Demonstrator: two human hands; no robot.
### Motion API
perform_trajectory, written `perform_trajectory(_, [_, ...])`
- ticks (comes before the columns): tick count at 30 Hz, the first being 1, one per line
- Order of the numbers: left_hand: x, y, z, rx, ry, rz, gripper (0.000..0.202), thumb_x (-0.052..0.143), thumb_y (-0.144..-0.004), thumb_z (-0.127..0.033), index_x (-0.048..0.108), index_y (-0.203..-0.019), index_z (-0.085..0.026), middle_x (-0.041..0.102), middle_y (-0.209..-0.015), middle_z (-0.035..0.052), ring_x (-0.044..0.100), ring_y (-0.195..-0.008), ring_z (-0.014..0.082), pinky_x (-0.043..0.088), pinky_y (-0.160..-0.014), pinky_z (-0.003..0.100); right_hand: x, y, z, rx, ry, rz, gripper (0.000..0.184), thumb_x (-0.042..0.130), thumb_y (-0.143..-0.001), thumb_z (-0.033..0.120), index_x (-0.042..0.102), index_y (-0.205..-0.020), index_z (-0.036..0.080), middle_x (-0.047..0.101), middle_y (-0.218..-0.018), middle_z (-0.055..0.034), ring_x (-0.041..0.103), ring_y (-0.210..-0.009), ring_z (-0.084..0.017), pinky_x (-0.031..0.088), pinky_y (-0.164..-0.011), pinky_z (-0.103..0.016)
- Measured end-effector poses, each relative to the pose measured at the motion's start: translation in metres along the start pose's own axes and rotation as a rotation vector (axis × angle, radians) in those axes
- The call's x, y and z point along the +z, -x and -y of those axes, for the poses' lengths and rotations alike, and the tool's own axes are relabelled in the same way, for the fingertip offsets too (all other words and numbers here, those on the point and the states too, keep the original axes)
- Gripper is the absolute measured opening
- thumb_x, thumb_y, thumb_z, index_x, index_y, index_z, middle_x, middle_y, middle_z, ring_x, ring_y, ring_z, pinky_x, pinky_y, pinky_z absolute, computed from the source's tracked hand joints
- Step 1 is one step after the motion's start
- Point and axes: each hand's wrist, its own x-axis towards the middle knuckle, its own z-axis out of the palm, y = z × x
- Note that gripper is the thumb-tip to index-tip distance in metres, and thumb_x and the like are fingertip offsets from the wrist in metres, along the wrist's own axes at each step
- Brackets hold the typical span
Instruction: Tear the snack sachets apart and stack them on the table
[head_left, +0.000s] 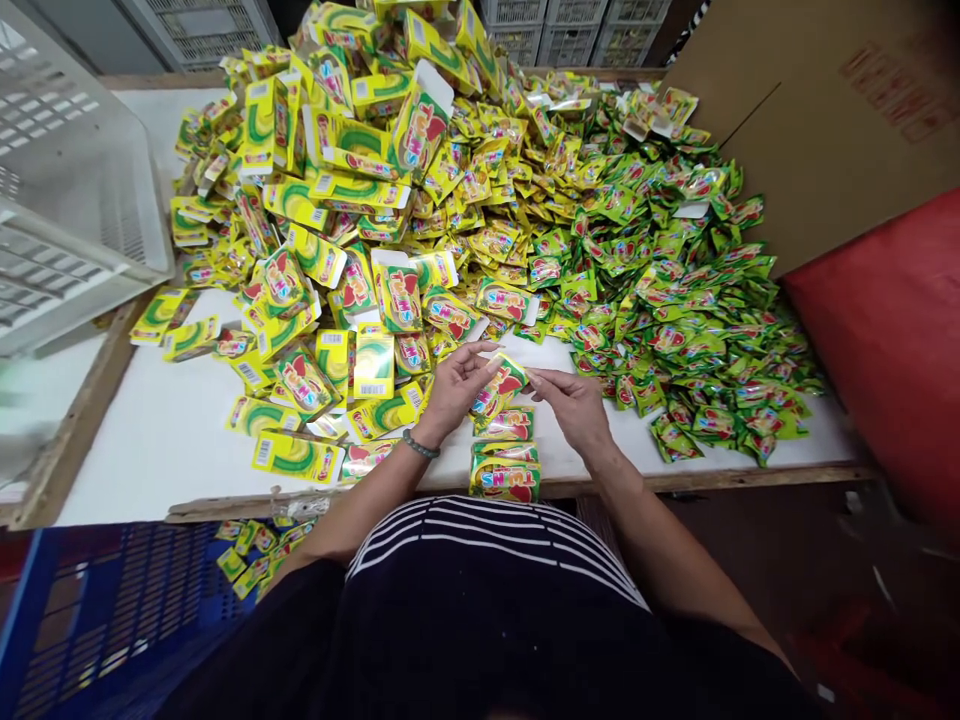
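Note:
Between my two hands, just above the table's front part, is a small yellow and green candy box [496, 390] with a red fruit picture. My left hand [459, 385], with a dark bead bracelet at the wrist, grips its left side, thumb on top. At its upper right corner my right hand [571, 402] pinches the edge with thumb and fingertips. Directly below, a short column of similar boxes [506, 472] lies along the table edge. Left of my hands spreads a heap of printed boxes [373, 360]; to the right lie many green sachets [675, 340].
Yellow sachets [495, 240] fill the middle of the white table [172, 420]. A white plastic crate [82, 190] stands at the left, and a blue crate [135, 610] holding several boxes sits below the front edge. A cardboard carton [840, 120] and a red surface [885, 340] bound the right side.

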Motion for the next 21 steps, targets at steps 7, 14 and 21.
perform_trajectory(7, [-0.004,0.003,0.004,0.005,0.008,-0.032,0.042,0.079,-0.070,-0.041,0.065,-0.102,-0.017,0.060,-0.060,-0.0048,0.047,-0.049,0.0056,0.035,-0.049,0.019,0.013,0.006,-0.002,-0.022,0.003,-0.056,0.027,0.065,-0.080,0.045,0.078,-0.088,0.023,0.076,-0.081,-0.0029,0.066,-0.071,-0.018,0.055,-0.070,-0.033])
perform_trajectory(14, [-0.004,0.004,-0.005,-0.048,-0.041,0.115,0.037,0.079,-0.069,-0.039,0.068,-0.096,-0.016,0.065,-0.065,-0.0018,0.053,-0.053,0.0065,0.039,-0.050,0.018,-0.031,-0.028,-0.001,0.289,-0.167,0.334,0.030,0.084,-0.056,0.048,0.078,-0.072,0.023,0.074,-0.064,-0.0023,0.066,-0.058,-0.016,0.055,-0.062,-0.031])
perform_trajectory(21, [-0.004,0.004,0.002,-0.063,-0.032,0.075,0.037,0.081,-0.066,-0.039,0.069,-0.094,-0.016,0.067,-0.068,-0.0006,0.059,-0.060,0.0093,0.046,-0.058,0.021,-0.026,-0.033,-0.001,0.314,-0.160,0.336,0.031,0.086,-0.050,0.046,0.078,-0.070,0.023,0.075,-0.068,-0.0032,0.068,-0.058,-0.017,0.059,-0.062,-0.033])
